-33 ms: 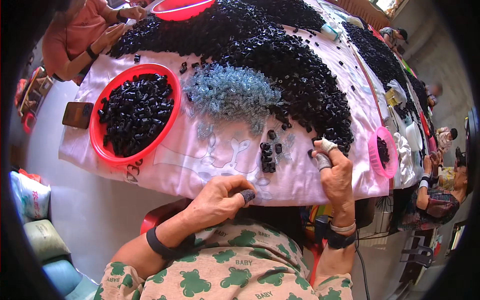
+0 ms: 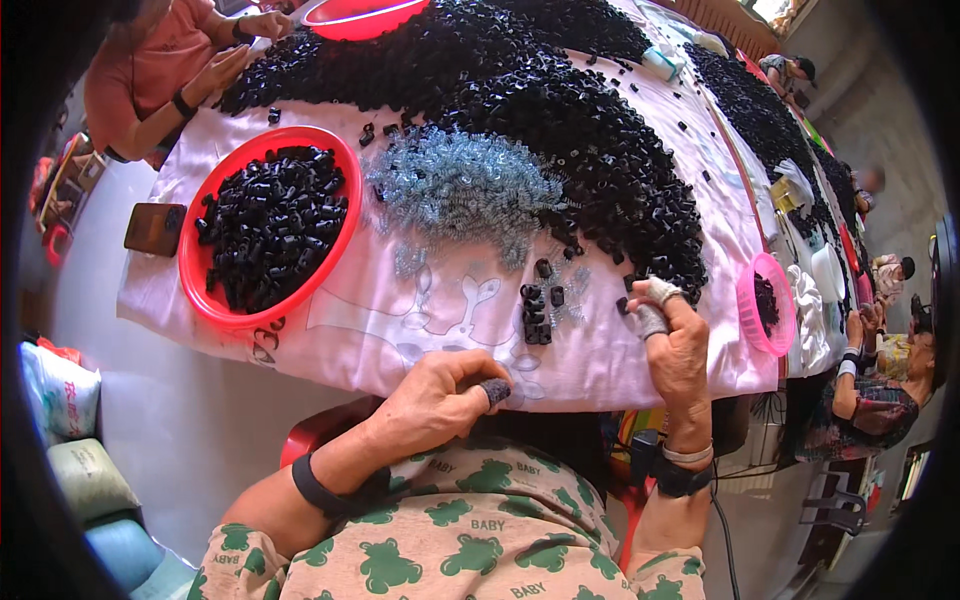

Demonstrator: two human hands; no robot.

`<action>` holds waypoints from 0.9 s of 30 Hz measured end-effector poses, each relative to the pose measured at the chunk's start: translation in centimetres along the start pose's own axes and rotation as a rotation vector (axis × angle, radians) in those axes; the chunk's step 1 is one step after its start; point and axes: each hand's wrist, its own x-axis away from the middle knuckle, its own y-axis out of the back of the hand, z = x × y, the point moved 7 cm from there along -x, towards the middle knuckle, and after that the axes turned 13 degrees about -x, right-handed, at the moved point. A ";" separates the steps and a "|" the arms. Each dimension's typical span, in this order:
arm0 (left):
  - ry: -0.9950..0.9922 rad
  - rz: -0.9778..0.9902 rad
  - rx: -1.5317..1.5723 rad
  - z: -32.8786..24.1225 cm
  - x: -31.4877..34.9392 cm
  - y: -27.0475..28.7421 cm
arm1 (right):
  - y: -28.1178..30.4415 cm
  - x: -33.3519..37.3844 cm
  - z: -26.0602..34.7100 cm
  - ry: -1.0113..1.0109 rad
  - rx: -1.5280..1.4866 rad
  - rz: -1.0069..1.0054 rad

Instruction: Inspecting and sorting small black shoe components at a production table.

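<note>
Head view: our right hand [image 2: 682, 350], slightly shifted, at black parts [image 2: 645, 195] on the tabletop [image 2: 590, 365], grip state we cannot tell; our left hand [image 2: 435, 395], fingers together; handling seems barely advanced.

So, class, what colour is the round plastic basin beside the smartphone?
The plastic basin is bright red, showing best in the head view.

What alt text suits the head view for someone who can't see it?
A person's right hand, with pale finger wraps, is beside a heap of black parts on a pink cloth; the curled left hand is by the cloth's near edge. Bluish coils lie against the heap, and to their left a red basin holds more black parts.
</note>
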 end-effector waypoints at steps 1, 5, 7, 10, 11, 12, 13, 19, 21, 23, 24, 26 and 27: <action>0.001 0.000 0.002 0.0 0.0 0.0 | 0.2 -0.1 -0.1 -0.001 0.001 0.001; 0.003 0.001 0.007 -0.1 0.1 0.1 | 0.3 0.1 1.2 0.208 0.258 -0.063; 0.005 -0.002 0.003 -0.2 0.1 0.2 | -1.0 0.2 2.1 0.277 0.510 -0.004; 0.012 0.007 -0.002 -0.4 0.1 0.2 | -1.8 0.6 1.3 0.289 0.651 0.052; 0.009 0.007 -0.011 -0.5 0.2 0.1 | -2.2 0.7 1.2 0.296 0.705 0.077; 0.007 0.007 -0.020 -0.5 0.2 0.1 | -2.3 0.7 1.2 0.304 0.692 0.084; 0.009 0.005 -0.021 -0.4 0.2 0.1 | -2.5 0.8 1.3 0.304 0.689 0.085; 0.005 0.008 0.089 -0.5 0.4 0.3 | -3.9 1.4 2.2 0.165 0.398 0.136; 0.002 0.036 0.161 -0.7 0.6 -0.1 | -4.5 2.0 2.5 0.153 0.164 0.163; -0.014 0.033 0.148 -0.9 0.6 -0.3 | -5.2 2.3 2.8 0.264 0.193 0.177; -0.031 0.034 0.135 -1.0 0.6 -0.3 | -5.4 2.3 2.6 0.240 0.195 0.184; -0.027 0.032 0.155 -0.9 0.7 -0.1 | -5.4 2.3 1.7 0.135 0.163 0.191; -0.023 0.033 0.174 -0.8 0.7 0.0 | -5.5 2.3 1.9 0.136 0.164 0.195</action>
